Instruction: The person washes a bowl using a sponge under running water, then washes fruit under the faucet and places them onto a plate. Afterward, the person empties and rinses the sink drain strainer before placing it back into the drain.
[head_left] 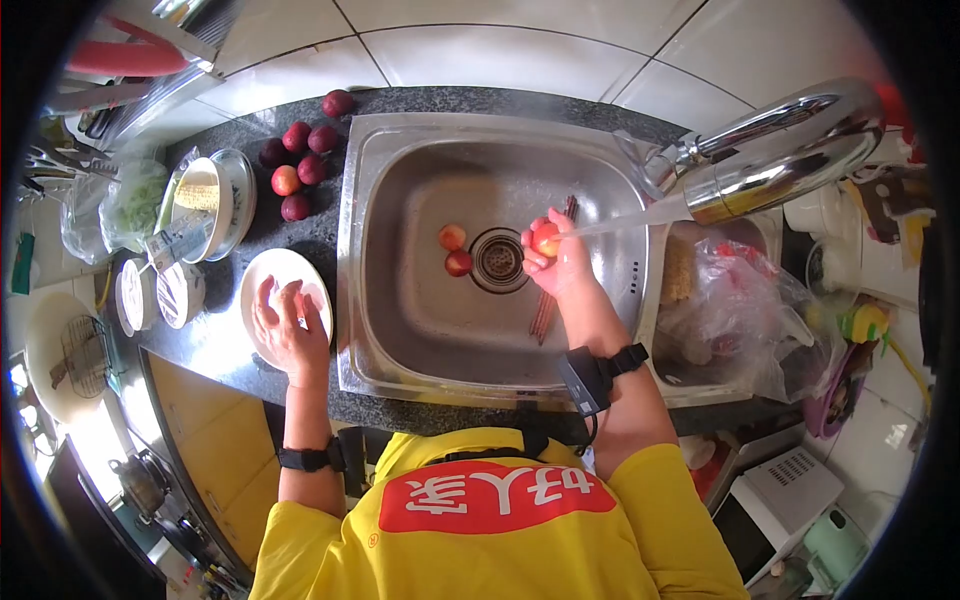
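Observation:
In the sink (pixel 420 335), my right hand (pixel 565 268) is closed around a red-and-yellow plum (pixel 545 238). Water from the chrome faucet (pixel 730 190) runs onto that fruit and my fingers. Two more plums, one reddish (pixel 458 263) and one orange-red (pixel 451 237), lie left of the drain (pixel 500 260). Thin brown sticks (pixel 542 320) rest on the sink floor, partly hidden behind my right wrist. To the left, my left hand (pixel 292 330) is over a white plate (pixel 256 279), its fingers bent but apart, and I see nothing held in it.
Several dark red plums (pixel 297 137) sit on the granite counter behind the plate. A bowl with corn (pixel 200 196) and stacked dishes stand at the far left. Right of the main basin, a smaller basin holds a clear plastic bag (pixel 730 310).

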